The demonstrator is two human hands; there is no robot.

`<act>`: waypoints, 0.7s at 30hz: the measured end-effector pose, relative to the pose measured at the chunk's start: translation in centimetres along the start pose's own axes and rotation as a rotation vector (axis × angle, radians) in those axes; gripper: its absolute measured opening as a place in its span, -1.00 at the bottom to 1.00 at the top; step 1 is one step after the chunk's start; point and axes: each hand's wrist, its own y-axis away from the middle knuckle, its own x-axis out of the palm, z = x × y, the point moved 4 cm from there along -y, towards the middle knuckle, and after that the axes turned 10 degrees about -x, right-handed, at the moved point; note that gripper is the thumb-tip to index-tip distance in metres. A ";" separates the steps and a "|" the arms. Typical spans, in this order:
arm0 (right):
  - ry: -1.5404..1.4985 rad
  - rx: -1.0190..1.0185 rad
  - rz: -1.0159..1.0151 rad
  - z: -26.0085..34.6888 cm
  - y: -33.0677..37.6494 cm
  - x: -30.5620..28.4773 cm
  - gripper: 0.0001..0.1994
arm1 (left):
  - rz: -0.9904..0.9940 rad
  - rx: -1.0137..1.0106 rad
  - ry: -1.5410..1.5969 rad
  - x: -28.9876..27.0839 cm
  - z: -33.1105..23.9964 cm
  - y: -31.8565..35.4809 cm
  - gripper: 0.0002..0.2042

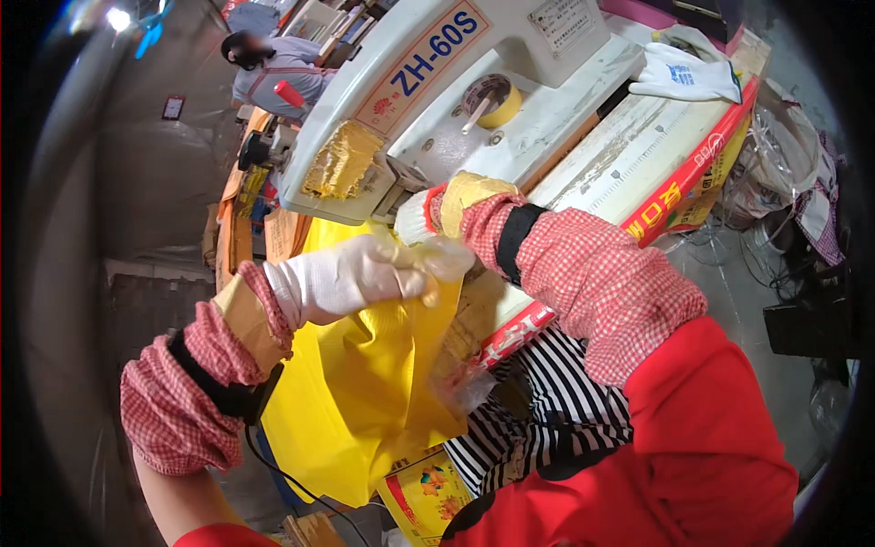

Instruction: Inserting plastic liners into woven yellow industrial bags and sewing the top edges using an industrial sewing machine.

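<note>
My left hand (351,278), in a white glove, is closed with its fingers curled at a crumpled piece of clear plastic (449,259). A large glossy yellow sheet (355,392), perhaps a bag, hangs below that hand and runs up under the head of a pale sewing machine (410,68). My right hand (419,217), gloved in white with a red cuff, is by the needle end of the machine, next to the sheet's upper edge. Its fingers are mostly hidden. Checked sleeve covers with black bands wrap both forearms.
A yellow tape roll (494,100) sits on the machine bed. Beyond my right arm, a white glove (685,73) lies on the worn white bench (592,173) with red edging. Striped fabric (538,392) covers my lap. Another person (278,77) is at the far left.
</note>
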 end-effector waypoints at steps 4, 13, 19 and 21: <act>0.035 0.006 0.005 0.0 -1.7 -1.6 -0.76 | -0.329 -0.014 0.166 0.7 1.5 1.1 -0.69; 0.114 0.021 0.018 0.0 3.5 0.6 -0.78 | 0.275 -0.488 -0.769 8.7 -3.1 5.8 -0.58; 0.019 0.138 -0.048 5.9 9.2 -2.8 -0.71 | -0.001 -0.363 -1.287 10.9 -5.5 11.5 -0.68; 0.019 0.137 -0.098 5.9 8.5 -1.5 -0.73 | -0.242 -0.156 -1.481 8.5 -3.8 9.8 -0.74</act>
